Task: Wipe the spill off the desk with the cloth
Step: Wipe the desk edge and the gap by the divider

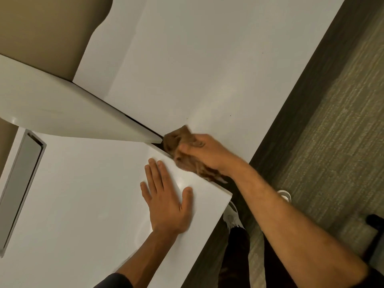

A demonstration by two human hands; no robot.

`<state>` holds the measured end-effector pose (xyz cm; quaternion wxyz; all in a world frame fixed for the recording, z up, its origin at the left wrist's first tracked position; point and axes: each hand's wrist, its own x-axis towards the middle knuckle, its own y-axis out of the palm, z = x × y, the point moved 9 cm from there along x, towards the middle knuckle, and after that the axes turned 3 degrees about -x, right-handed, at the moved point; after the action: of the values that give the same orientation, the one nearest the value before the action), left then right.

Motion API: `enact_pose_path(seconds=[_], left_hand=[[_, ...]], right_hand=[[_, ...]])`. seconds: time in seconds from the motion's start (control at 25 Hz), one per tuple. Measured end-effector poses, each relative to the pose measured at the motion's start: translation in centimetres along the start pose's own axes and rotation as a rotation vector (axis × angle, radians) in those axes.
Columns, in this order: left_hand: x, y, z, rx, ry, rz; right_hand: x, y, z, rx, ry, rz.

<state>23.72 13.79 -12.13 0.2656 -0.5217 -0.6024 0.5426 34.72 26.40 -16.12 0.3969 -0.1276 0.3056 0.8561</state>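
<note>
White table (87, 204) filled most of the frame, with striped carpet (332, 142) at the right. At centre, the brown cloth (176, 142) sat bunched over the seam between two table sections, the right hand (204, 151) curled tight around it. No spill was visible. Below it, the left hand (166, 201) lay flat, fingers (154, 175) spread. Pressed there, the cloth could likely snag or slip into the gap.

The desk (83, 204) lies open leftward; only the raised divider panel (62, 113) blocks the far side.
</note>
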Motion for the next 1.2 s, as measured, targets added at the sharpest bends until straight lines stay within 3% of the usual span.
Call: enact_pose_path(seconds=[0.12, 0.36, 0.8, 0.92, 0.96, 1.08, 1.2], left_hand=[[0.1, -0.1, -0.1, 0.012, -0.001, -0.002], [0.0, 0.1, 0.0, 0.016, -0.007, 0.003], [-0.1, -0.1, -0.3, -0.021, -0.016, 0.004], [-0.1, -0.1, -0.4, -0.020, -0.016, 0.012], [-0.1, -0.1, -0.4, -0.016, -0.015, 0.012], [0.0, -0.2, -0.5, -0.012, -0.019, 0.015], [0.0, -0.1, -0.3, -0.017, -0.021, 0.026]], right_hand=[[0.6, 2.8, -1.7, -0.018, 0.021, 0.091], [-5.3, -1.1, -4.4, -0.030, 0.065, 0.072], [-16.0, -8.0, -8.1, -0.062, 0.053, -0.096], [-13.3, -9.3, -4.6, 0.136, -0.029, -0.294], [-11.1, -8.5, -2.7, 0.163, -0.065, -0.291], [-2.7, -1.9, 2.3, -0.037, -0.079, -0.114], [2.9, 4.3, 2.8, -0.309, -0.028, 0.011]])
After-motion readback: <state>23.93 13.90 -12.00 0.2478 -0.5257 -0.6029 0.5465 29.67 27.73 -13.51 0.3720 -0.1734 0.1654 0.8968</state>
